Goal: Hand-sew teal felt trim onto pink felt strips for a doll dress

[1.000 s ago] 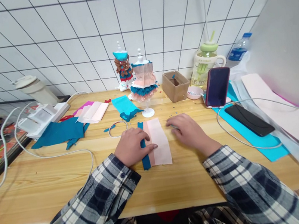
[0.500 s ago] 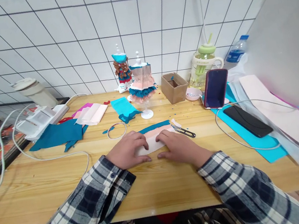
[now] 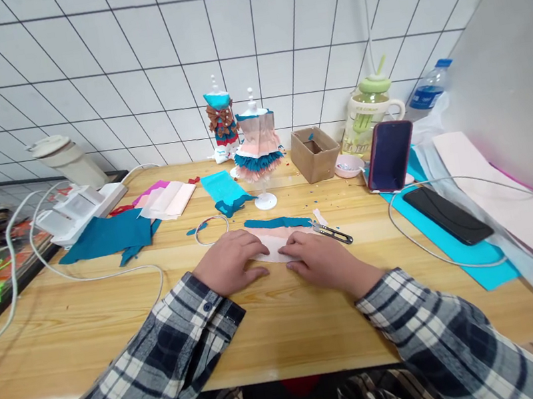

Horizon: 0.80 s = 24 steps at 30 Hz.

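Observation:
A small pink fabric piece (image 3: pixel 277 241) with a teal strip (image 3: pixel 276 222) along its far edge lies on the wooden table (image 3: pixel 287 331) in front of me. My left hand (image 3: pixel 229 263) presses on its left end with fingers curled down. My right hand (image 3: pixel 320 260) rests on its right end, fingertips pinching the near edge. A pair of small thread snips (image 3: pixel 333 233) lies just right of the fabric, free of both hands.
Two doll dress forms (image 3: pixel 257 140) stand at the back, beside a cardboard box (image 3: pixel 314 153), a green-lidded jug (image 3: pixel 365 118) and a propped phone (image 3: pixel 389 156). Another phone (image 3: pixel 447 214) lies on blue sheet at right. Teal cloth (image 3: pixel 110 236), cables and a power strip (image 3: pixel 80 210) lie left.
The fabric piece was turned from lengthwise to crosswise, teal strip now at the far side. My right hand left the snips on the table and joined my left hand on the fabric.

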{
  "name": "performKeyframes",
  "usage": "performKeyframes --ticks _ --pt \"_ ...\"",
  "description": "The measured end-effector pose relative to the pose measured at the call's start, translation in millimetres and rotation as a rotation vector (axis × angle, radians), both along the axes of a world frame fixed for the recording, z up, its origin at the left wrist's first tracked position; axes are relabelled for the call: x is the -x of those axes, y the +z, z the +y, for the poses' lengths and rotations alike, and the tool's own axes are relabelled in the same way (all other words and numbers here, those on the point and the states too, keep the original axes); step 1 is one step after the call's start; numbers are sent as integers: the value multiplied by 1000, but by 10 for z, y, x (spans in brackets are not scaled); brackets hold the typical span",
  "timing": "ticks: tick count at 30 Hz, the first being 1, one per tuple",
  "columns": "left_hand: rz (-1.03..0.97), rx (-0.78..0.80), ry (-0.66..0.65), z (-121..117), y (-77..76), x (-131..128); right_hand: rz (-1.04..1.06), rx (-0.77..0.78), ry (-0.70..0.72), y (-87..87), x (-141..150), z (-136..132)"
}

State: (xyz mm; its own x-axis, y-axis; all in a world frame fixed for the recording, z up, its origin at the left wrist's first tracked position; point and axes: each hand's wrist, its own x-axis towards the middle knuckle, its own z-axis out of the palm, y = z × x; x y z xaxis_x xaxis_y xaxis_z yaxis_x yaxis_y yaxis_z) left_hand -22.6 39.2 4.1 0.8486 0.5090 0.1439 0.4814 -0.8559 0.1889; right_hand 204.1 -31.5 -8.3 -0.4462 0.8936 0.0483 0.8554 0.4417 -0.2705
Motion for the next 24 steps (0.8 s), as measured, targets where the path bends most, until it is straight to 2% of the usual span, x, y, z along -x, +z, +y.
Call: performKeyframes --ticks 2,6,11,17,20,24 --pt "13 29 -25 16 -41 -2 60 -9 27 -1 5 0" --pt "37 6 -4 89 -107 64 73 -23 -32 -6 -75 39" --pt "15 -75 -8 75 -87 109 16 33 -55 -13 -176 76" --pt "35 -82 2 -15 -72 21 65 -130 -12 -11 -18 42" --pt "30 -70 -1 -28 -64 6 7 -140 33 -49 59 69" --pt "41 -44 33 -40 -42 8 -77 -151 26 -79 70 93"
